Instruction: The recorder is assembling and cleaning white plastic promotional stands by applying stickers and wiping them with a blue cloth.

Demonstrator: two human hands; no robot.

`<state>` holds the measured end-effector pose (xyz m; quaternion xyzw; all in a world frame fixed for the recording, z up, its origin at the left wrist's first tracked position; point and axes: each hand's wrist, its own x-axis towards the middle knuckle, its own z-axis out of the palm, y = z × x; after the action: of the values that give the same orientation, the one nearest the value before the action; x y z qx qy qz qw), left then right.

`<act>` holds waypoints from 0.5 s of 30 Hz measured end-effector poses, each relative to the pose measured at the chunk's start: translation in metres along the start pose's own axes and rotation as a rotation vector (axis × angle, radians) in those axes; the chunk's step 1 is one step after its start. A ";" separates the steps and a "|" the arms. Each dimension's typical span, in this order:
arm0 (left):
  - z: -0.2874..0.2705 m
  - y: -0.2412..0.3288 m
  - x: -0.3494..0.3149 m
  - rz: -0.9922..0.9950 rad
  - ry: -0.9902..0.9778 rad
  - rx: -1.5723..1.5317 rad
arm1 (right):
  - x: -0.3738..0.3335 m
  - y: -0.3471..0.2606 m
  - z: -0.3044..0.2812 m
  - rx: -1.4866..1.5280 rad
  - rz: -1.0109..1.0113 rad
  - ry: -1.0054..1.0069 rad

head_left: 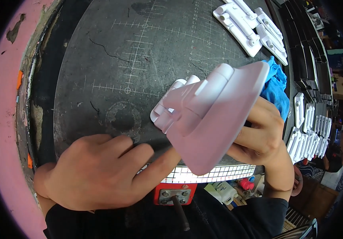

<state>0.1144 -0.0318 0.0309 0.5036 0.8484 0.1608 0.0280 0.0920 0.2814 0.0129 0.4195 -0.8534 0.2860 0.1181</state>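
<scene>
Held up close to the camera is a white moulded plastic part (215, 127), with a broad flat flange and a stepped, rounded housing. My right hand (261, 129) grips it from behind at the right, its fingers bent and their tips hidden by the flange. At the lower left edge of the part, my left hand (103, 171) reaches in with its index finger, whose tip goes out of sight behind the part. The other left fingers are curled and the thumb is hidden. Beyond the held part, another white plastic part (159, 115) lies on the dark table, partly covered.
More white parts (239, 32) lie at the table's far right, near a blue cloth (277, 87). Rows of white parts (309, 139) stand farther right. A gridded strip (203, 173) edges the table (99, 71), above a red bracket (173, 191) with a metal rod.
</scene>
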 end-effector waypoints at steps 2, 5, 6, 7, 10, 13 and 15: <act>0.010 0.002 0.005 -0.048 0.031 -0.037 | 0.000 0.001 0.003 -0.001 -0.012 0.017; 0.019 0.004 0.008 -0.081 0.125 -0.018 | 0.001 0.001 0.002 0.005 -0.006 0.016; 0.021 0.006 0.009 -0.090 0.137 -0.025 | 0.001 0.000 0.000 0.001 0.007 0.002; 0.022 0.006 0.009 -0.102 0.146 -0.031 | 0.001 0.000 -0.002 -0.002 0.016 -0.010; 0.025 0.007 0.009 -0.125 0.174 -0.044 | 0.002 -0.001 -0.005 0.001 0.034 -0.026; 0.026 0.007 0.011 -0.145 0.192 -0.057 | 0.004 -0.001 -0.007 -0.024 0.021 -0.054; 0.027 0.007 0.013 -0.160 0.202 -0.066 | 0.006 -0.003 -0.011 -0.027 0.011 -0.068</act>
<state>0.1201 -0.0111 0.0089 0.4143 0.8786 0.2358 -0.0284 0.0899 0.2828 0.0255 0.4226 -0.8630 0.2607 0.0931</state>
